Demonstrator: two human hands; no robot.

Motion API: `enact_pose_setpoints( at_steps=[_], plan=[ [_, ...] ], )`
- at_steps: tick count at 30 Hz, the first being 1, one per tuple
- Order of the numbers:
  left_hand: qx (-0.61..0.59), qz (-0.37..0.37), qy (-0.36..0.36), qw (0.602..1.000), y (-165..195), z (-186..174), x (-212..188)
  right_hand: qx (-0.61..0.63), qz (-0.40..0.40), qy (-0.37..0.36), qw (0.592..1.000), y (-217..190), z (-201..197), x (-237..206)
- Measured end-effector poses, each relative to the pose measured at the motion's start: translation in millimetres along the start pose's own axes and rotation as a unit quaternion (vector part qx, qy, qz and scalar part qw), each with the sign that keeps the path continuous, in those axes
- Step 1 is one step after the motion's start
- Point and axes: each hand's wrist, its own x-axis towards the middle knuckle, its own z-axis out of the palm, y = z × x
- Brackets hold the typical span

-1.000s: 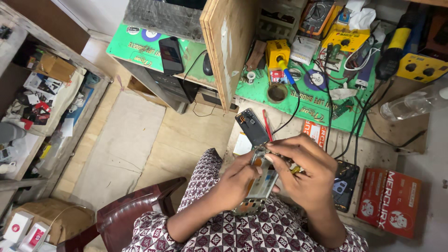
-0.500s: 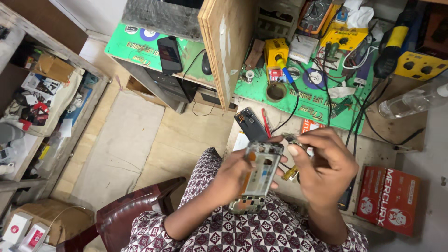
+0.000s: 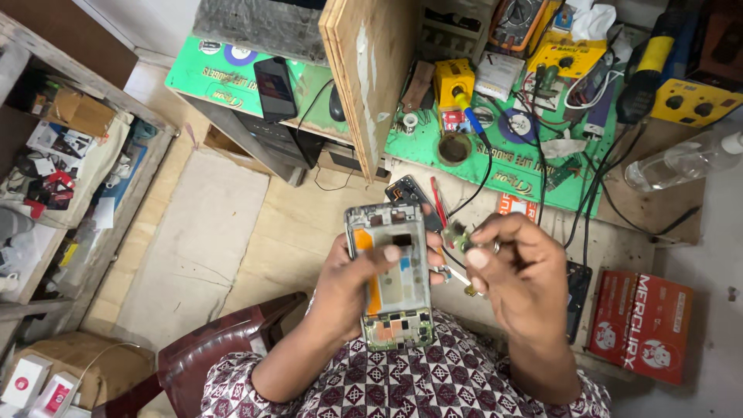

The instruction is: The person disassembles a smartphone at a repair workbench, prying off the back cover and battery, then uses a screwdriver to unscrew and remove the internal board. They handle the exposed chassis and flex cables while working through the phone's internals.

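left hand (image 3: 348,282) grips the opened phone frame (image 3: 391,275) upright above the lap; right hand (image 3: 515,271) pinches a small part (image 3: 458,236) just beside it. best keep the frame steady, fingers off the orange ribbon.

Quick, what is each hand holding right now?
Left hand: closed around the opened phone frame, held upright.
Right hand: fingers pinched on a small greenish part.

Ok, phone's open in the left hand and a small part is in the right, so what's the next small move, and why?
Probably bring the small part back over the opened phone and line it up. The left hand holds the phone face-up with its insides exposed, while the right hand pinches the part just beside its top edge.
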Motion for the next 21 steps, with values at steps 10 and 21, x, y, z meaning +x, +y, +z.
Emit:
enact_pose_setpoints(
  at_steps=[10, 21],
  plan=[
    [0.059, -0.034, -0.025, 0.997, 8, 18, -20, -0.193, -0.087, -0.101, 0.972, -29, 6, -20],
    [0.053, -0.03, -0.03, 0.998, 10, 22, -29, -0.133, -0.077, -0.118, 0.981, -33, 9, -25]
  ],
)
